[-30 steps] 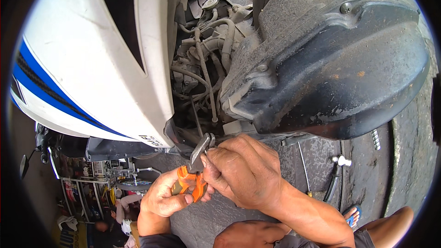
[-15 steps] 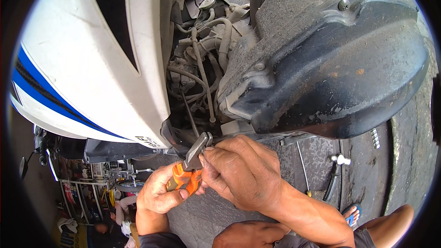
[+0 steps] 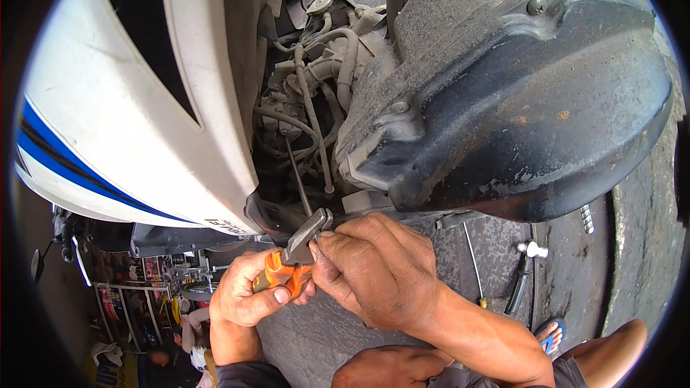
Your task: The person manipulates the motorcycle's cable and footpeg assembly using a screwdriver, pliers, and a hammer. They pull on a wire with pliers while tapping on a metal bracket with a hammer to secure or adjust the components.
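Orange-handled pliers (image 3: pixel 291 262) are being gripped by the left hand (image 3: pixel 248 298), which is clenched around the handles so that the grey metal head is being pointed up toward the underside of the scooter. The right hand (image 3: pixel 374 273) is being pressed against the pliers' head, its fingertips pinched there, apparently to steady something small; what is being pinched cannot be made out. A thin cable (image 3: pixel 298 179) is hanging down from the exposed engine parts to just above the tool, close enough to be reached. The work is being done below the white side panel (image 3: pixel 129 100) and beside the dusty black mudguard (image 3: pixel 517 100). A black-handled tool (image 3: pixel 519 287) is lying on the ground, well apart.
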`<state>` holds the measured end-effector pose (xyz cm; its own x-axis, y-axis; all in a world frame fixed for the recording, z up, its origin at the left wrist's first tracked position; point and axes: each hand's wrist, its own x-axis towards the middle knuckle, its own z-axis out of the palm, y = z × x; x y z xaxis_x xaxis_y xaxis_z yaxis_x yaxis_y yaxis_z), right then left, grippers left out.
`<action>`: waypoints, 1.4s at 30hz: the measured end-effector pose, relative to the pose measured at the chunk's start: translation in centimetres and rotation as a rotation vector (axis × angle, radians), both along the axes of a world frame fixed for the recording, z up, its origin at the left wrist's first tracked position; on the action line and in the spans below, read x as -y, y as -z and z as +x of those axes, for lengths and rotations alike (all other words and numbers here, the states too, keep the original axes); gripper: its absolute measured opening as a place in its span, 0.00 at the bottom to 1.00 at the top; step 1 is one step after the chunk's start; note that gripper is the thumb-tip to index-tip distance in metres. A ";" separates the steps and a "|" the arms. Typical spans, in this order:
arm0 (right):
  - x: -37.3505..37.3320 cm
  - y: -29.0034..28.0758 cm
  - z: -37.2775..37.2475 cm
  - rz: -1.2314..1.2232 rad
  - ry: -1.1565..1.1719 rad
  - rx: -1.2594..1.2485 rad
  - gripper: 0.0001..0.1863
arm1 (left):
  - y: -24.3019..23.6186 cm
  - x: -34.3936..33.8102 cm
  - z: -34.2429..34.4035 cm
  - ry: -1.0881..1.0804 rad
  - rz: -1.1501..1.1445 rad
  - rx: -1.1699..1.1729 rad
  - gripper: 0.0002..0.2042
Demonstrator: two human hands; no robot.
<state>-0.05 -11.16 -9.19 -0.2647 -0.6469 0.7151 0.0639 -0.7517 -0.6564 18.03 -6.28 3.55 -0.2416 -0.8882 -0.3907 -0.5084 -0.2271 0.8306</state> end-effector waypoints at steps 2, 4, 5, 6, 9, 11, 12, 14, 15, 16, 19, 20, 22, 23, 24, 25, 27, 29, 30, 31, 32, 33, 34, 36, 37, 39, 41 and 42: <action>0.0 0.0 0.0 -0.003 0.006 0.003 0.18 | 0.0 -0.2 -0.4 -0.029 0.000 -0.006 0.21; 0.0 -0.1 -0.1 -0.003 0.000 0.013 0.18 | 0.0 -0.1 -0.4 -0.059 -0.001 -0.012 0.21; 0.1 0.0 -0.1 -0.002 -0.001 0.012 0.18 | 0.1 -0.1 -0.4 -0.052 -0.004 -0.013 0.21; 0.1 -0.1 -0.1 -0.004 -0.001 0.016 0.18 | 0.0 0.0 -0.4 -0.047 -0.008 -0.011 0.21; 0.1 -0.1 -0.1 -0.001 -0.013 0.019 0.17 | -0.2 -0.1 -0.4 -0.051 -0.014 0.009 0.22; 0.1 -0.2 0.0 0.004 -0.024 0.017 0.17 | -0.3 0.0 -0.3 -0.044 -0.015 0.016 0.22; 0.1 -0.3 -0.1 0.010 -0.020 0.012 0.17 | -0.3 0.0 -0.4 -0.035 -0.016 0.020 0.23; 0.1 -0.3 -0.1 0.016 -0.016 0.006 0.17 | -0.4 0.1 -0.4 -0.034 -0.013 0.019 0.23; 0.2 -0.2 -0.1 0.011 -0.008 0.011 0.17 | -0.3 0.1 -0.3 -0.032 -0.008 0.018 0.24; 0.3 -0.2 -0.1 0.005 0.001 0.016 0.17 | -0.2 0.2 -0.4 -0.030 -0.007 0.016 0.24; 0.2 -0.3 -0.1 0.005 -0.004 0.021 0.17 | -0.5 0.1 -0.4 -0.055 -0.004 0.035 0.24; 0.2 -0.4 -0.1 0.003 -0.005 0.024 0.17 | -0.7 0.0 -0.3 -0.053 -0.004 0.037 0.24; 0.1 -0.5 -0.2 0.023 -0.008 -0.009 0.17 | -0.6 0.1 -0.3 -0.047 -0.001 0.031 0.25; 0.1 -0.6 -0.2 0.023 -0.007 -0.011 0.17 | -0.7 0.3 -0.4 -0.053 -0.008 0.017 0.26; 0.1 -0.8 -0.3 0.033 -0.015 -0.023 0.17 | -0.8 0.4 -0.5 -0.059 -0.014 0.002 0.26; 0.2 -1.1 -0.4 0.040 -0.024 -0.032 0.17 | -1.0 0.3 -0.6 -0.058 -0.017 0.003 0.26; 0.4 -1.5 -0.6 0.056 -0.045 -0.013 0.17 | -1.4 0.1 -0.6 -0.115 -0.020 -0.013 0.28; -0.1 -1.7 -1.5 0.073 -0.067 0.006 0.16 | -1.7 0.1 -0.5 -0.101 -0.024 0.003 0.28; -1.2 -1.2 -3.1 0.130 -0.049 -0.041 0.15 | -1.3 0.4 -0.8 -0.102 -0.006 -0.031 0.28; -2.5 -0.1 -4.3 0.190 -0.043 -0.079 0.14 | -1.0 0.6 -0.7 -0.114 0.015 -0.057 0.28; -4.4 2.5 -4.7 0.259 0.025 -0.086 0.11 | -1.1 0.3 -0.2 -0.117 0.009 -0.030 0.27; -6.5 5.4 -5.7 0.438 0.078 -0.151 0.09 | -1.5 0.0 0.0 -0.125 0.002 -0.022 0.27; -8.7 8.7 -7.1 0.763 0.148 -0.203 0.08 | -1.7 0.1 0.1 -0.109 0.004 -0.013 0.27; -13.6 19.4 -10.0 1.169 0.471 -0.423 0.22 | -1.3 0.2 -0.4 -0.088 0.023 -0.026 0.27; -16.5 24.0 -11.2 1.329 0.573 -0.655 0.33 | -1.3 0.3 -0.6 -0.096 0.017 -0.040 0.26; -20.3 28.1 -12.0 1.625 0.487 -0.906 0.41 | -0.9 0.5 -0.3 -0.107 0.020 -0.063 0.26; -21.2 31.0 -11.8 1.813 0.161 -0.826 0.41 | -1.2 0.5 0.1 -0.084 0.026 -0.042 0.25; -21.0 31.3 -11.8 1.796 0.175 -0.831 0.41 | -1.4 0.3 0.1 -0.099 0.026 -0.033 0.24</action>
